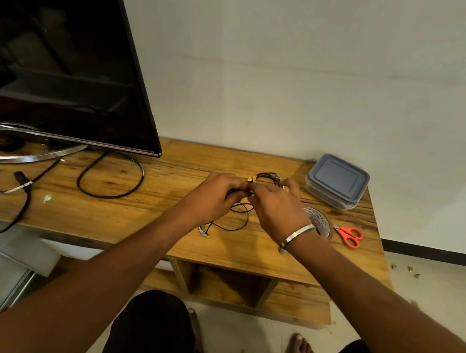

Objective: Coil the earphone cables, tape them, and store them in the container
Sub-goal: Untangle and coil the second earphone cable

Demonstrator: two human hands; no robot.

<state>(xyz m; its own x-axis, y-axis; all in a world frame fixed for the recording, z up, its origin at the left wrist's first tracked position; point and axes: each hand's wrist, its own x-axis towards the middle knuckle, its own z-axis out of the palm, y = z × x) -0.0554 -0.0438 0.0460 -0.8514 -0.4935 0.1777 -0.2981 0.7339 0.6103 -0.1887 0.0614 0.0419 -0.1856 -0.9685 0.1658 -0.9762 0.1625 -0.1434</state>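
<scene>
both hands [248, 199] pinch the earphone cable [237, 217] between them, seemingly, loops trailing below.

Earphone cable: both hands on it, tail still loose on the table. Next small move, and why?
Probably draw the loose tail into another loop. Both the left hand and right hand pinch the earphone cable over the table, but a slack length still trails toward the near edge. The tape roll, scissors and lidded container lie untouched, so taping looks premature.
</scene>
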